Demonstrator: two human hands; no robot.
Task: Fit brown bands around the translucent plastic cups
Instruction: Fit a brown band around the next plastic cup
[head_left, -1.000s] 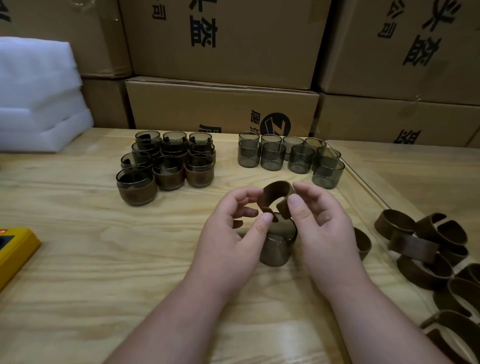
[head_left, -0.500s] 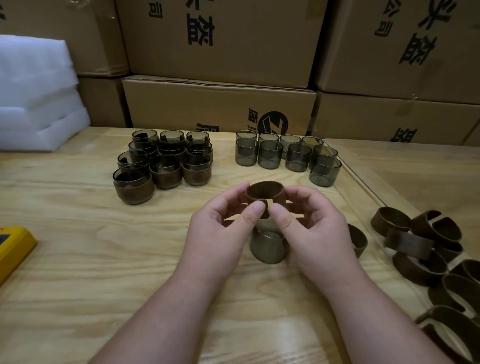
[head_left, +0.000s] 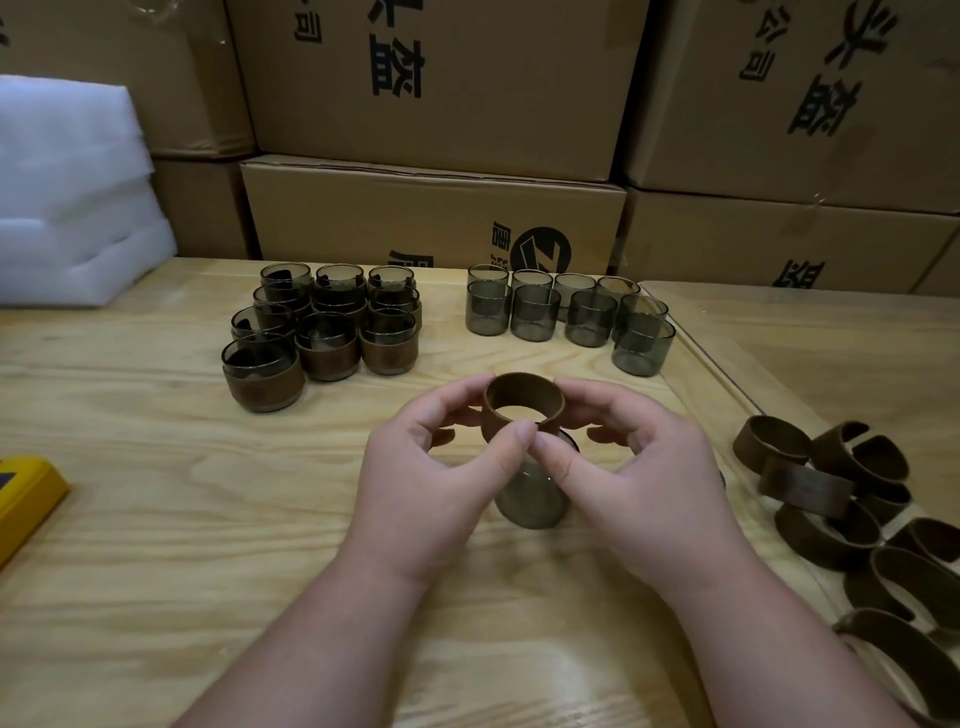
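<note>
**Over the bench: band closed into a ring**

On the wooden bench (head_left: 156, 519) my left hand (head_left: 431, 483) and right hand (head_left: 639, 478) each pinch the brown band (head_left: 522, 402), thumbs meeting at its seam, directly above the translucent cup (head_left: 530, 499) standing between them.

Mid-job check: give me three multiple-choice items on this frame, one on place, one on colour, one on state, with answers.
1. The loose brown bands lie:
A) at the table's right
B) on the foam
C) inside a box

2. The object at the table's left edge is:
A) red
B) yellow
C) blue

3. The band in hand is:
A) flat on the table
B) already seated round the cup
C) pinched by both hands above the cup

Answers: 1 A, they pile at the right. 2 B, it shows yellow. 3 C, left hand and right hand pinch it.
</note>
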